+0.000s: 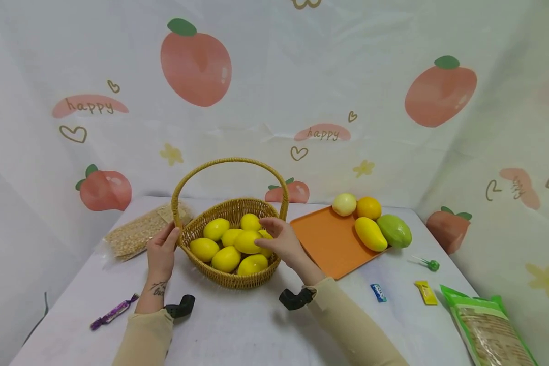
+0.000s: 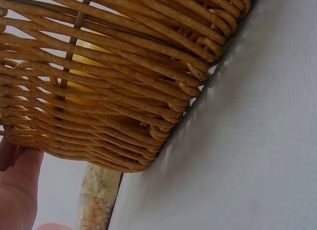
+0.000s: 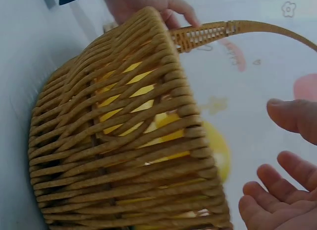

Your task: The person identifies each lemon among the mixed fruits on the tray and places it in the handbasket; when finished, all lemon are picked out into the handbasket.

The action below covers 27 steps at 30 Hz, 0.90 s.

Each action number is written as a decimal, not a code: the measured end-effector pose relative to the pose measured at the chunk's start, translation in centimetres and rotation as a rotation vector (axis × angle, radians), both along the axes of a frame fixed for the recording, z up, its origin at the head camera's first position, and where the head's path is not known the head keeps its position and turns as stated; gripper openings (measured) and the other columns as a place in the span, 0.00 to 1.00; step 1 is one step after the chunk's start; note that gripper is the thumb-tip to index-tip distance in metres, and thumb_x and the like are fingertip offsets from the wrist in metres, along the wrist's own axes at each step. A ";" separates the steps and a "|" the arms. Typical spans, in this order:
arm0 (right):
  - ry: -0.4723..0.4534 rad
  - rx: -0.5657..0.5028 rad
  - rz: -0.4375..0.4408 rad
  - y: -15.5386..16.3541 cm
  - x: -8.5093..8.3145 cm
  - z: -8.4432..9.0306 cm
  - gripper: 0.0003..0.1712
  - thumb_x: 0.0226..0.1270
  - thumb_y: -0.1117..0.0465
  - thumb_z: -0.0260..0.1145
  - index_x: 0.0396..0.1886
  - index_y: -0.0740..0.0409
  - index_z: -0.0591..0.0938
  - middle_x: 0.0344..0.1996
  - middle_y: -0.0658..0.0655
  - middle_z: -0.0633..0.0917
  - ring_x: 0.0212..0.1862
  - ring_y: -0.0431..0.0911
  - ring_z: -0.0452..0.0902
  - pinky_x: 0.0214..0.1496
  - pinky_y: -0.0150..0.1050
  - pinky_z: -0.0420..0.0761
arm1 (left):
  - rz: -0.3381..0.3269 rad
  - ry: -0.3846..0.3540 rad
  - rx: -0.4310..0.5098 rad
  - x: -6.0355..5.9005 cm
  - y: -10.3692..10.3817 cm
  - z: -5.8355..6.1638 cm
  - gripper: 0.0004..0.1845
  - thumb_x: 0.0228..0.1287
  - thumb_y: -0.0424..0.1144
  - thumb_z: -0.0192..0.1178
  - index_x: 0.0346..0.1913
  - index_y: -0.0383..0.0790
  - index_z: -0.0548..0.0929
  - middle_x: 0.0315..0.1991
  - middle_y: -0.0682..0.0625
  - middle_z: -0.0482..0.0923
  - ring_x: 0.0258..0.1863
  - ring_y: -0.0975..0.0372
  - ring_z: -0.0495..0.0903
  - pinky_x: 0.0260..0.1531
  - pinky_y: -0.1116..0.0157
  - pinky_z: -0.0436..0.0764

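Note:
A wicker basket [image 1: 232,280] with a tall arched handle stands on the table, full of several yellow lemons [image 1: 226,259]. At its left side my left hand [image 1: 161,252] holds the basket by the rim, where the handle joins. The left wrist view shows the thumb [image 2: 27,173] against the woven wall [image 2: 124,106]. Over the right part of the basket is my right hand [image 1: 281,241], thumb and fingers spread apart beside the top lemons. In the right wrist view, nothing lies between that hand's thumb [image 3: 290,113] and fingers [image 3: 277,183].
Right of the basket lies an orange tray [image 1: 331,246] with a mango [image 1: 370,234], a green fruit [image 1: 394,231] and two round fruits [image 1: 368,208] along its edge. Small candies [image 1: 378,293] and a green-edged packet [image 1: 487,325] lie farther right. A bag of grains [image 1: 132,238] and a purple-wrapped candy [image 1: 114,311] lie left.

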State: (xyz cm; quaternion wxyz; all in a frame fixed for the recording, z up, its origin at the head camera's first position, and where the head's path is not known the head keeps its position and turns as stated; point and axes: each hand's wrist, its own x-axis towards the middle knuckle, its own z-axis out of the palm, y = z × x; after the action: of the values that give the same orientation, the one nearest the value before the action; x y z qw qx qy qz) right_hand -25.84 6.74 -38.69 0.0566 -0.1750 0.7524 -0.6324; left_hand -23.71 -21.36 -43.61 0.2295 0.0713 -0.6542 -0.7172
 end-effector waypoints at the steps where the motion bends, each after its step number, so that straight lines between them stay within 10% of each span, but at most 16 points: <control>1: 0.006 -0.017 -0.017 0.1 0.2 0.2 0.27 0.56 0.71 0.66 0.57 0.70 0.72 0.57 0.68 0.74 0.63 0.57 0.66 0.66 0.49 0.64 | 0.002 -0.005 -0.010 0.0 0.0 0.0 0.24 0.66 0.41 0.55 0.61 0.31 0.71 0.34 0.72 0.81 0.40 0.78 0.76 0.38 0.83 0.74; 11: 0.028 -0.215 -0.196 1.4 1.0 -0.9 0.15 0.57 0.72 0.63 0.45 0.73 0.77 0.42 0.65 0.80 0.43 0.47 0.77 0.43 0.31 0.77 | 0.017 -0.002 -0.017 0.5 -0.2 0.1 0.26 0.65 0.43 0.56 0.61 0.29 0.70 0.34 0.72 0.81 0.41 0.78 0.76 0.38 0.84 0.74; 23: 0.051 -0.264 -0.224 1.8 1.4 -1.5 0.17 0.59 0.71 0.61 0.46 0.80 0.74 0.40 0.71 0.79 0.37 0.37 0.77 0.41 0.29 0.77 | 0.020 -0.042 -0.045 0.6 -0.4 0.3 0.25 0.66 0.43 0.55 0.61 0.33 0.71 0.34 0.73 0.80 0.42 0.78 0.75 0.39 0.84 0.73; 27: 0.110 -0.250 -0.251 2.4 1.2 -1.7 0.15 0.58 0.72 0.62 0.43 0.79 0.76 0.37 0.69 0.81 0.34 0.35 0.77 0.38 0.29 0.77 | 0.125 0.111 -0.049 0.9 0.4 1.0 0.20 0.64 0.37 0.56 0.56 0.28 0.75 0.35 0.71 0.79 0.42 0.77 0.74 0.41 0.84 0.72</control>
State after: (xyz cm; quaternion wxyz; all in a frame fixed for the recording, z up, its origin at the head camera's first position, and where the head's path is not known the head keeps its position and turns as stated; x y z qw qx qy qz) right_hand -24.62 9.17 -40.41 -0.0864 -0.1197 0.6859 -0.7126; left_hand -22.76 -20.92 -42.58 0.3114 0.0666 -0.6519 -0.6882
